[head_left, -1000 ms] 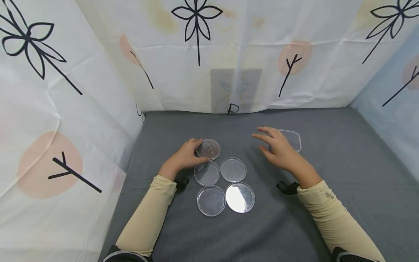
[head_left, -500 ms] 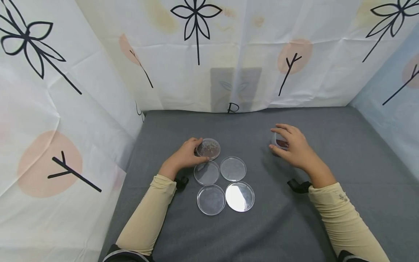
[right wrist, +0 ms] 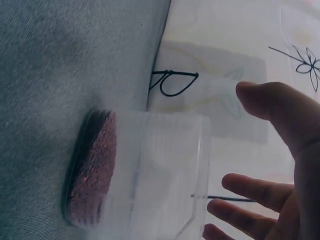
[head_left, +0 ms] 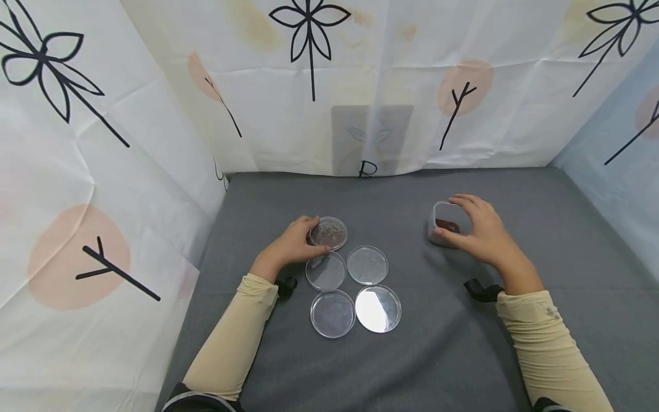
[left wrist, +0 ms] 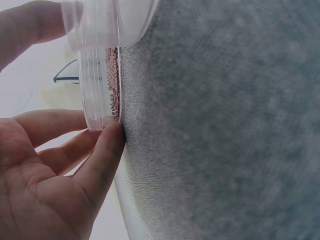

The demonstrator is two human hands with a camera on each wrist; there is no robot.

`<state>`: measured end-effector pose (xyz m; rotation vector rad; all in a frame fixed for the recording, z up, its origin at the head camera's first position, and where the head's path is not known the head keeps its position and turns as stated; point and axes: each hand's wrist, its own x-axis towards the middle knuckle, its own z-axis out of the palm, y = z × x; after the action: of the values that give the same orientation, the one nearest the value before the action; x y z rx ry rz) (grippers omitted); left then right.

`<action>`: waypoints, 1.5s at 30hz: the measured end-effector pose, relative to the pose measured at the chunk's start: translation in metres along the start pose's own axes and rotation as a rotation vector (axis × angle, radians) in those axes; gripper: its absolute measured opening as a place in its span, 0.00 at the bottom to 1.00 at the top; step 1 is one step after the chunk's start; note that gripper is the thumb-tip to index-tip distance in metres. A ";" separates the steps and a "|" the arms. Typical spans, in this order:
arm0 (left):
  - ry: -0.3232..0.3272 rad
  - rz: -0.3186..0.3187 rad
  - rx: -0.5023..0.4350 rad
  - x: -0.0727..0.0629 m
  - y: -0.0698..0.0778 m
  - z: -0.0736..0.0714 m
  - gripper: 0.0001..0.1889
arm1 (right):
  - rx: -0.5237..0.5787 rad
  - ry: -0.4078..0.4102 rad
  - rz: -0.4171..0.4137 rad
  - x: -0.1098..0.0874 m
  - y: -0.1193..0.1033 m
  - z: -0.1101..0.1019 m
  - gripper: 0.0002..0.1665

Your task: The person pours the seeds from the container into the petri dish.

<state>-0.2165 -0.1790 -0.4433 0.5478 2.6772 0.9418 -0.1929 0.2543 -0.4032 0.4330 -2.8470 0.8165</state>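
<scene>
A round clear petri dish with reddish-brown granules in it stands on the grey cloth in the head view. My left hand grips it from the left, thumb at the near edge and fingers at the far side. The left wrist view shows fingertips against the side of that dish. To the right stands a clear plastic tub, also holding reddish-brown granules. Around its open top is my right hand; in the right wrist view its thumb and fingers are spread, apart from the tub.
Several clear, shallow petri dish pieces lie in front of the filled dish: a left one, a right one, and two nearer ones, one reflecting light. A patterned white curtain borders the cloth at the back.
My right hand has moved to the right, away from the dishes and over to the tub, whose granules now show. The left hand has stayed on the filled petri dish.
</scene>
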 end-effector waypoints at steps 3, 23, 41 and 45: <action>0.000 -0.001 -0.007 0.000 0.000 0.000 0.47 | 0.010 -0.018 0.023 -0.002 0.003 0.000 0.48; 0.006 -0.010 -0.006 0.002 0.000 -0.002 0.47 | 0.108 -0.096 0.134 -0.005 0.026 -0.002 0.55; 0.007 -0.006 -0.017 0.000 0.001 -0.001 0.47 | 0.238 -0.131 0.203 -0.004 0.042 0.007 0.52; 0.009 0.003 -0.025 0.001 -0.003 -0.002 0.47 | 0.272 -0.127 0.198 -0.003 0.044 0.008 0.52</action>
<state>-0.2191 -0.1813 -0.4436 0.5439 2.6690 0.9799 -0.2038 0.2864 -0.4319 0.2427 -2.9387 1.2655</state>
